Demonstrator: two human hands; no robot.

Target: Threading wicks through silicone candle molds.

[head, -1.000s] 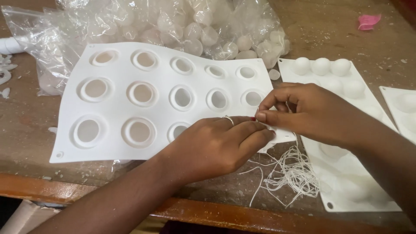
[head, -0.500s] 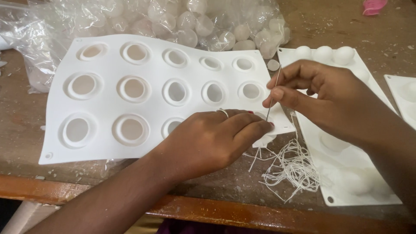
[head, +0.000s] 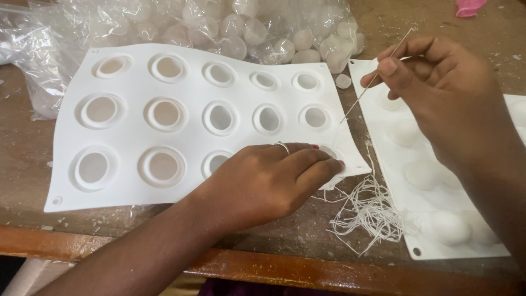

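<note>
Head view looks down on a white mould sheet [head: 181, 126] lying on the wooden bench [head: 164, 241], flexible-looking, its far edge wavy, with three rows of round ringed holes. The left hand [head: 274, 183] lies palm down on the sheet's near right corner, fingers together and pressed flat over the last hole in the near row; a ring sits on one finger. The right hand [head: 438, 93] hovers beyond and to the right of that corner, thumb and forefinger pinching a thin white wick [head: 375, 79] that runs taut and slanted from above the fingers down toward the left hand's fingertips. Where its lower end meets the sheet I cannot tell, since the fingers cover it.

Just off the sheet's near right corner lies a loose tangle of white wicks [head: 370, 214] on the bench. To the right of the sheet, partly under the right hand and forearm, lies a second white mould [head: 433, 186] with domed bumps. Behind the sheet's far edge sits a clear plastic bag of pale round pieces [head: 257, 27]. A pink scrap [head: 470, 6] lies far right at the back.
</note>
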